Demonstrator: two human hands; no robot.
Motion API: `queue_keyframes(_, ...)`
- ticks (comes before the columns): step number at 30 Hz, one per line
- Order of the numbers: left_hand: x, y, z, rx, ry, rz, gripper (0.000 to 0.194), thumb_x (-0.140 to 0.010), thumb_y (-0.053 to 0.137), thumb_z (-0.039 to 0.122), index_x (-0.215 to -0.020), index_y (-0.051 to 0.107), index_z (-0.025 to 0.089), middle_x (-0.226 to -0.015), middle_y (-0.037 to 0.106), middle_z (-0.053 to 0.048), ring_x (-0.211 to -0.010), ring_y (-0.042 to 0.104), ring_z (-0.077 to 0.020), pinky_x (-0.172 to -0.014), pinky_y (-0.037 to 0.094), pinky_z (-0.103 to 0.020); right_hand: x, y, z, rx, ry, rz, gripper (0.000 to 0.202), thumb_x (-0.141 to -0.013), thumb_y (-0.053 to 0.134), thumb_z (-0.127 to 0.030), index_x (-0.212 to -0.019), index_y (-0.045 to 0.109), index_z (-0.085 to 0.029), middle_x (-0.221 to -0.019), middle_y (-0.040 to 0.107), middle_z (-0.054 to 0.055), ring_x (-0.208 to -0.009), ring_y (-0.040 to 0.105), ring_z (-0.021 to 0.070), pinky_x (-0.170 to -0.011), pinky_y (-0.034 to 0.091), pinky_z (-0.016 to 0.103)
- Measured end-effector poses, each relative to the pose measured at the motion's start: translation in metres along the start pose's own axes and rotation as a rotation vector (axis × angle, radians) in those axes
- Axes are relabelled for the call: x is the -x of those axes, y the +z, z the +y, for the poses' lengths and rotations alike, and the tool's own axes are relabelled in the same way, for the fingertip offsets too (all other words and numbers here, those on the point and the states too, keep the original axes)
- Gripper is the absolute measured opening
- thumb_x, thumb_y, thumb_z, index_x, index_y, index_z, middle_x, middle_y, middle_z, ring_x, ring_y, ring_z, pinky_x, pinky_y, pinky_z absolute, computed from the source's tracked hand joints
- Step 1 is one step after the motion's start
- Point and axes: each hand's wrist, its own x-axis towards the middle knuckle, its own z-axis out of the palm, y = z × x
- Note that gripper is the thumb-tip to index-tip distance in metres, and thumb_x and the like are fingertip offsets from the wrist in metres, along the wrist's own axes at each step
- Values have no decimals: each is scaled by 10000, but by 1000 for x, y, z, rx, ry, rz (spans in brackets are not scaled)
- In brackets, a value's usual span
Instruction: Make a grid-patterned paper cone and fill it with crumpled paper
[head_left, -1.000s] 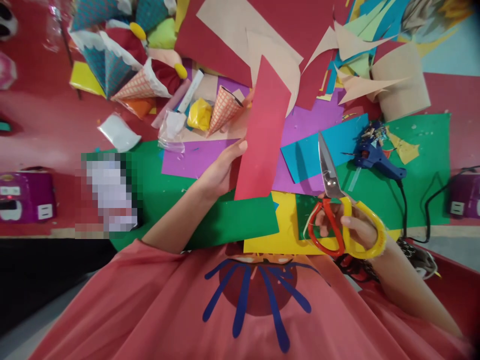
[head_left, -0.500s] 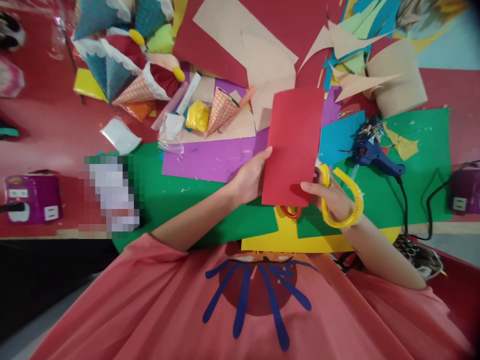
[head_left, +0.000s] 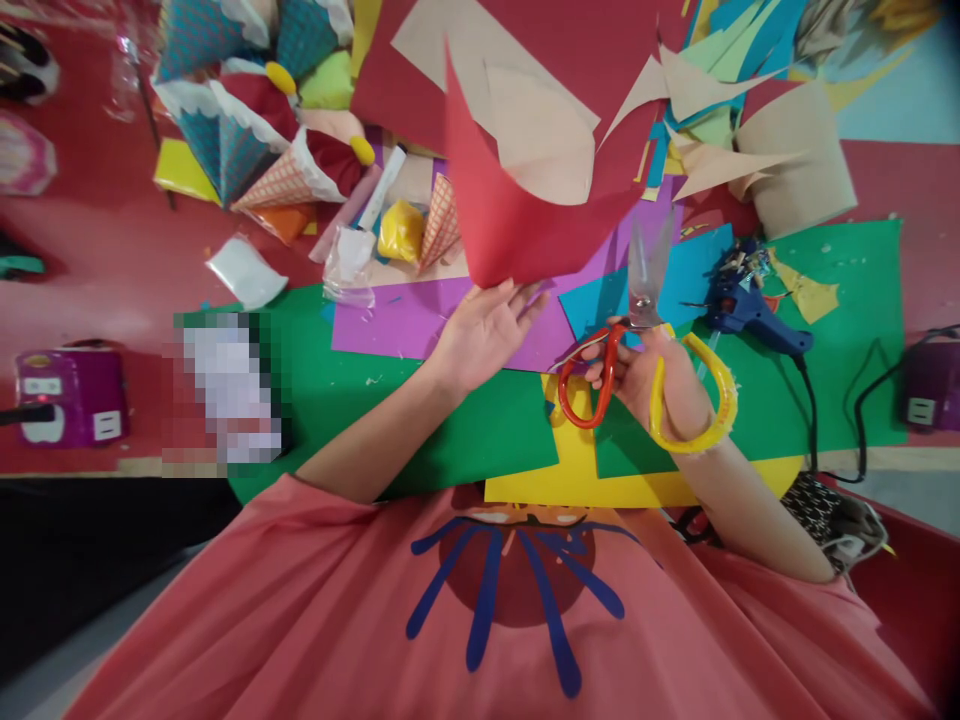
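Observation:
A sheet of red paper, bent in a curve and slightly blurred, stands over the middle of the work surface. My left hand is palm up just below its lower edge, fingers spread; the fingertips meet or nearly meet the paper. In my right hand is a pair of scissors with one red and one yellow handle loop. The blades are parted and point away from me, above a piece of blue paper. Purple paper lies flat beneath the red sheet.
A blue glue gun with a black cord lies at right on the green sheet. Paper cones and small wrapped packets sit at back left. Beige offcuts are heaped at back right. Purple power blocks stand at the sides.
The red paper has moved away from me and left, bending from flat to curved. My left hand has turned palm up and opened. My right hand has come off the paper, and the scissors show fully.

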Motion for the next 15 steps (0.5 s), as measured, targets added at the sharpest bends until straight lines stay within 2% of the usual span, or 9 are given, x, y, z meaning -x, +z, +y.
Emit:
queue_keyframes(2, -3, -6, -6, 5, 193, 56, 259, -834, 561, 428, -951, 661, 220, -1132, 686, -29, -1248, 567, -226, -1090, 452, -432, 1, -1, 0, -59, -22, -18, 292, -899, 369, -512, -1030, 459, -267, -817, 691, 10, -650, 646, 165, -671, 534, 321)
queue_keyframes(3, -4, -9, -7, -58, 287, 103, 241, -806, 618, 450, -868, 689, 228, -1081, 702, -22, -1216, 589, -244, -1096, 442, -436, 2, -1, 0, -78, -36, -33, 304, -883, 400, -537, -1019, 472, -274, -807, 690, 7, -663, 654, 170, -663, 538, 319)
queue_keyframes(5, -7, -15, -8, -311, 470, 30, 188, -816, 655, 410, -872, 743, 253, -1223, 660, -26, -1310, 505, -266, -1172, 334, -438, 2, 0, 1, -103, -71, -43, 335, -860, 439, -580, -1022, 497, -292, -860, 698, 11, -765, 683, 191, -685, 556, 334)
queue_keyframes(8, -8, -21, -4, -532, 639, -61, 196, -847, 637, 332, -1009, 747, 316, -1491, 449, 33, -1458, 290, -260, -1241, 135, -446, 2, 4, 3, -102, -96, 9, 356, -812, 513, -609, -1017, 535, -319, -1012, 701, 11, -979, 681, 232, -764, 583, 384)
queue_keyframes(10, -9, -23, -2, -557, 681, -70, 226, -861, 617, 314, -1054, 730, 347, -1546, 351, 88, -1490, 207, -238, -1248, 87, -435, 2, 6, 4, -68, -107, 61, 351, -732, 658, -490, -1022, 554, -320, -1069, 698, 1, -1069, 660, 242, -824, 586, 401)
queue_keyframes(12, -8, -22, -2, -502, 675, -55, 238, -865, 611, 341, -1076, 719, 357, -1560, 314, 113, -1500, 171, -231, -1244, 124, -424, 2, 8, 4, -40, -112, 77, 441, -653, 736, -322, -1053, 550, -318, -1041, 710, -15, -1086, 661, 246, -861, 583, 419)
queue_keyframes(13, -7, -20, -3, -452, 647, -49, 253, -864, 611, 364, -1096, 710, 355, -1558, 322, 105, -1497, 181, -236, -1237, 160, -422, 2, 9, 4, -32, -111, 70, 485, -633, 742, -270, -1071, 540, -318, -1011, 718, -23, -1079, 668, 250, -869, 582, 436)
queue_keyframes(15, -3, -15, -5, -307, 513, -29, 321, -867, 600, 407, -1176, 666, 354, -1525, 389, 59, -1454, 291, -251, -1203, 263, -428, 2, 10, 3, -13, -121, 57, 499, -629, 726, -242, -1077, 521, -319, -943, 730, -30, -1045, 687, 261, -859, 584, 470)
